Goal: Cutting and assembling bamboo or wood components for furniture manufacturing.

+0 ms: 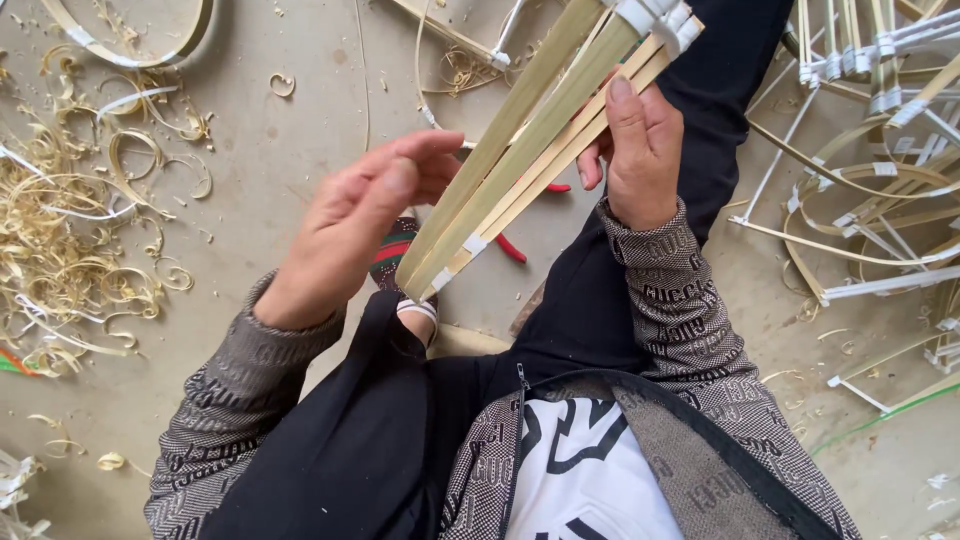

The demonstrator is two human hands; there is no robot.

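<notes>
Shavings [70, 230] of pale bamboo curl in a heap along the left edge of the frame, on a dusty concrete floor [270, 150], with a bent hoop [130, 40] in the upper left corner. Moving right, the left hand [365, 215] sits just left of centre, fingers held straight and together, open, their tips at the edge of the bundle of bamboo strips [530, 150]. That bundle runs slantwise from the middle of the frame to the top centre, taped white near both ends. It looks light and springy to me: thin flat slats, stiff along their length but likely to flex and fan apart, with edges that could cut or splinter. The taped spots seem the safest places to grip. Red-handled pliers [512, 248] peek out beneath it. The right hand [640, 150], right of centre, is closed around the bundle from below, thumb pressed along the top slat. Further right, at the frame's right edge, lie piled frames [880, 180] of bent strips bound with white tape.
</notes>
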